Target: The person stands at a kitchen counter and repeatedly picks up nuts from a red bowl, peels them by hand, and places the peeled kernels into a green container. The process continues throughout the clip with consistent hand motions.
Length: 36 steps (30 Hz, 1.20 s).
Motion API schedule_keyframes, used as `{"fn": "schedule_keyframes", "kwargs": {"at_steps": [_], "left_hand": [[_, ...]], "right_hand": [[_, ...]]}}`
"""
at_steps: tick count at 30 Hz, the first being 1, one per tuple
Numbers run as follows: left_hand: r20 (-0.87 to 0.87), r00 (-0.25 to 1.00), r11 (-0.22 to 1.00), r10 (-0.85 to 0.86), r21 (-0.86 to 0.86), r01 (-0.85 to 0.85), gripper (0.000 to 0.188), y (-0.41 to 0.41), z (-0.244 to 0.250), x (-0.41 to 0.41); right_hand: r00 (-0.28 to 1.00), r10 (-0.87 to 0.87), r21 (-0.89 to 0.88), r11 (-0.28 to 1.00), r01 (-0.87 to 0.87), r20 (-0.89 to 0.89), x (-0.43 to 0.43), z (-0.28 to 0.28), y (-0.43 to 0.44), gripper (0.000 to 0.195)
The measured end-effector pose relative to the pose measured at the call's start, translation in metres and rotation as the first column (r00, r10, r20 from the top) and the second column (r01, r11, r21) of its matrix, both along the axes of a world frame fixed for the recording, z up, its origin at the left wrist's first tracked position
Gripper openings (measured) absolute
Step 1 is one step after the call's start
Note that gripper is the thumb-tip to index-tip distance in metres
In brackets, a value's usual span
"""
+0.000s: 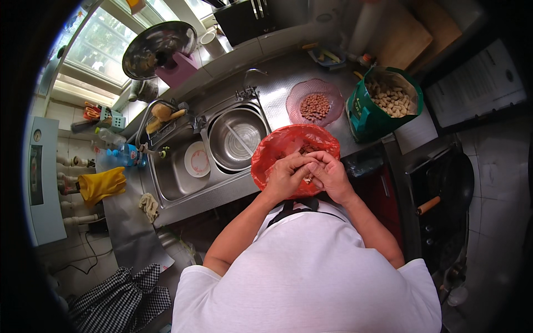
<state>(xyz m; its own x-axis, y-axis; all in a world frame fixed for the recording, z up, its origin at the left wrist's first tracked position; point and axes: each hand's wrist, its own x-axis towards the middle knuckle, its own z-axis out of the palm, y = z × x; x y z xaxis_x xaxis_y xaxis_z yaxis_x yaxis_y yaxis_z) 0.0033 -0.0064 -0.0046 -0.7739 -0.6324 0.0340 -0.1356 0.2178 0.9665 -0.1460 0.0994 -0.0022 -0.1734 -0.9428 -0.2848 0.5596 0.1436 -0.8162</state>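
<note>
My left hand (289,172) and my right hand (331,175) meet with bent fingers and thumbs drawn together over a red plastic bag (266,145). Whatever may be between the fingertips is hidden by the fingers. Peanut shells (308,149) show inside the opened bag. Beyond it, a pink ribbed glass bowl (297,93) on the steel counter holds shelled reddish peanuts (315,107). To the right stands a green bag (360,104), open at the top and full of unshelled peanuts (393,100).
A double steel sink lies left, with a plate (197,159) in one basin (175,187) and a steel pot (237,137) in the other. Yellow rubber gloves (102,185) and a cloth (148,207) are farther left. A black wok (452,183) sits on the right.
</note>
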Motion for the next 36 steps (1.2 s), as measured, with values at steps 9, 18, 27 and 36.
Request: {"fn": "schedule_keyframes", "kwargs": {"at_steps": [9,18,27,36], "left_hand": [[-0.024,0.992,0.974,0.124,0.192,-0.117,0.017,0.014,-0.001,-0.007],[0.005,0.991,0.960,0.132,0.248,-0.130,0.020,0.016,-0.011,-0.006],[0.000,0.999,0.986,0.033,-0.164,-0.033,0.019,0.005,0.000,-0.012],[-0.043,0.994,0.994,0.099,0.051,-0.096,0.015,0.011,0.000,-0.010]], "right_hand": [[0.998,-0.011,-0.043,0.999,0.009,-0.055,0.001,-0.012,0.000,0.027],[0.999,-0.016,-0.020,1.000,0.015,-0.039,0.002,-0.014,0.001,0.021],[0.944,-0.002,0.105,0.994,-0.034,0.331,-0.009,-0.017,0.005,0.025],[0.902,0.053,0.090,0.991,-0.101,0.429,-0.011,-0.013,0.006,0.027]]}}
